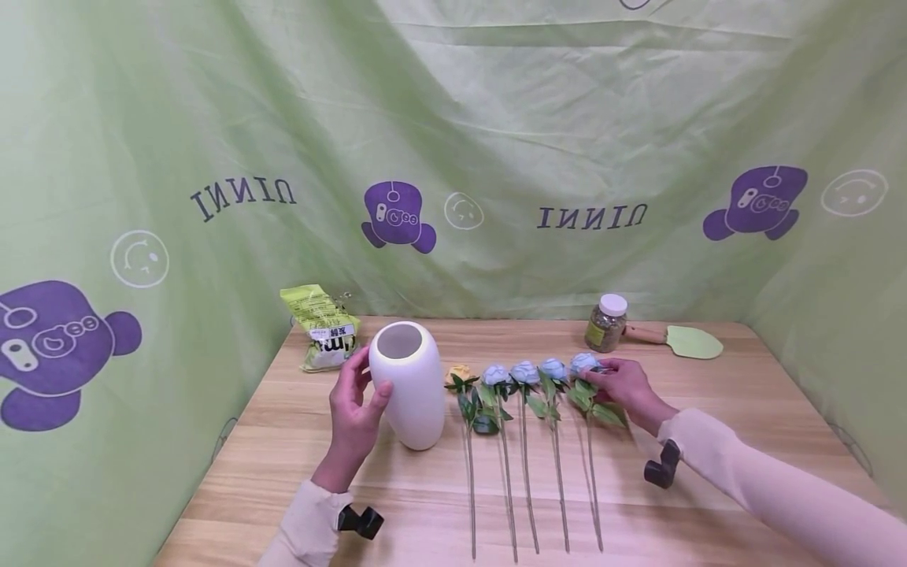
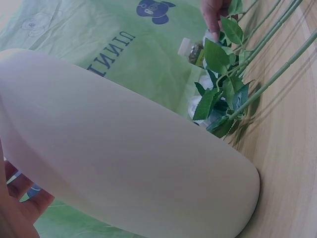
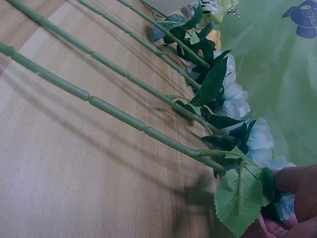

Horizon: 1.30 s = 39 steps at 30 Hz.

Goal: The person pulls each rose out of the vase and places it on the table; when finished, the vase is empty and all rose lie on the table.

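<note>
On the left, a tall white vase (image 1: 412, 402) stands on the wooden table with its round mouth facing up. My left hand (image 1: 357, 411) holds its side near the top, thumb at the front and fingers behind. To the right of the vase lies a row of artificial roses with long green stems pointing toward me: one yellow rose (image 1: 460, 372), then several light blue ones (image 1: 524, 372). At the row's right end, my right hand (image 1: 627, 386) pinches the last blue rose (image 1: 584, 363) just below its bloom. Its leaf (image 3: 240, 201) partly covers the fingers in the right wrist view.
A green-and-white bag (image 1: 326, 327) stands at the back left. Toward the back right are a jar (image 1: 605, 324) with a white lid and a small trowel (image 1: 694, 342) with a wooden handle. Green printed cloth (image 1: 496, 142) hangs behind the table and along both sides.
</note>
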### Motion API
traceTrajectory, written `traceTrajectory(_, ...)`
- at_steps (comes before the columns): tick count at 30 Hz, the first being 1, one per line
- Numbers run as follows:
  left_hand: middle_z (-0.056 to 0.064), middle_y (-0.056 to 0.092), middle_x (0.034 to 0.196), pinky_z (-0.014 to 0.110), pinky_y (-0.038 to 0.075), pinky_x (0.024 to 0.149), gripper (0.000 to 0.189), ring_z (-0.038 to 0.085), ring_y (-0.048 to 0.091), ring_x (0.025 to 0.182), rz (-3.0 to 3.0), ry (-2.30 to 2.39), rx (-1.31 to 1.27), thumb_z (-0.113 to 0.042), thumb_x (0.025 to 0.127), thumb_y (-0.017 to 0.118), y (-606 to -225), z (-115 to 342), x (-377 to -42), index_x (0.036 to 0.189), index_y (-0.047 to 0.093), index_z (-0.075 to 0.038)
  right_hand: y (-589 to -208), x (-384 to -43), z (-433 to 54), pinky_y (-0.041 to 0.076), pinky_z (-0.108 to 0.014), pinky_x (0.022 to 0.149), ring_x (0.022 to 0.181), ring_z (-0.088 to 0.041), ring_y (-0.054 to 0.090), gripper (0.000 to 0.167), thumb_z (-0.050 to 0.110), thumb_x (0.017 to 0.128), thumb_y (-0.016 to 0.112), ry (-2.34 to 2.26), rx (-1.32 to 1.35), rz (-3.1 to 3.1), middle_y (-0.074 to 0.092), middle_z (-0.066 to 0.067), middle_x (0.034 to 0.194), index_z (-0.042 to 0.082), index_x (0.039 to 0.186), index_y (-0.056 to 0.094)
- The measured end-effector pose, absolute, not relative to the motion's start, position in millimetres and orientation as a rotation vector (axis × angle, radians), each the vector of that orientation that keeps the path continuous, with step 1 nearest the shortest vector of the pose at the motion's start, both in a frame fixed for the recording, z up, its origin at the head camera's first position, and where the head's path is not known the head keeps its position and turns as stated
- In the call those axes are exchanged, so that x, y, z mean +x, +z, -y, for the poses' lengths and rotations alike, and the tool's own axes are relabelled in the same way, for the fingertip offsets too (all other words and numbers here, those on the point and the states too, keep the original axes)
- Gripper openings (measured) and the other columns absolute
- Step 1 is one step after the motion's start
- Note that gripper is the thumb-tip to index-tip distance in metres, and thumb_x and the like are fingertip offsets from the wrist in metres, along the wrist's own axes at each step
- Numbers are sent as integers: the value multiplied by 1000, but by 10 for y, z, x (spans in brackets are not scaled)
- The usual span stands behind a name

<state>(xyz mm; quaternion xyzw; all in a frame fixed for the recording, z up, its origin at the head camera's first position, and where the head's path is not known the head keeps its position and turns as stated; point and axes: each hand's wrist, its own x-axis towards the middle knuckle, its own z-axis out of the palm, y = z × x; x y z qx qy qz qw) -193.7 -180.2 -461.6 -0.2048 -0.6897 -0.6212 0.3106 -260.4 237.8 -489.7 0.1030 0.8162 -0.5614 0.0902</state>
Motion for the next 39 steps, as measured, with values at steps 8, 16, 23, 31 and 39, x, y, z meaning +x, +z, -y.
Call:
traceTrajectory(8, -1, 55, 132, 17, 50, 102, 56, 8, 56, 122, 1817, -1629, -562, 5, 85, 63, -4632, 1811, -1944, 138, 45, 10, -4972, -2644, -2304, 60, -22, 61, 61, -5, 65, 57, 16, 93, 70, -1710, 279, -2387, 69, 1, 83, -15, 136, 48)
traceTrajectory(16, 0, 55, 132, 16, 50, 102, 55, 8, 56, 122, 1812, -1631, -569, 5, 85, 63, -4626, 1804, -1944, 137, 46, 11, -5020, -2648, -2258, 60, -24, 58, 58, -6, 64, 50, 15, 91, 72, -1687, 256, -2365, 71, -1, 81, -14, 127, 54)
traceTrajectory(23, -2, 56, 132, 16, 50, 102, 56, 8, 56, 121, 1811, -1632, -564, 6, 85, 62, -4630, 1806, -1941, 137, 45, 11, -5044, -2641, -2240, 61, -25, 58, 57, -7, 63, 45, 15, 91, 73, -1651, 249, -2368, 67, 0, 76, -12, 122, 56)
traceTrajectory(31, -3, 56, 132, 15, 49, 102, 56, 8, 56, 122, 1824, -1642, -543, 5, 85, 62, -4644, 1819, -1930, 138, 46, 10, -4946, -2656, -2294, 61, -28, 58, 57, -9, 66, 56, 22, 90, 75, -1455, 162, -2411, 69, -6, 80, -12, 127, 51)
traceTrajectory(39, -4, 56, 133, 17, 49, 103, 56, 8, 56, 123, 1850, -1641, -525, 6, 85, 61, -4636, 1826, -1925, 139, 45, 9, -4746, -2655, -2440, 60, -35, 58, 57, -18, 67, 81, 41, 88, 73, -998, -89, -2610, 71, -13, 85, -15, 137, 41)
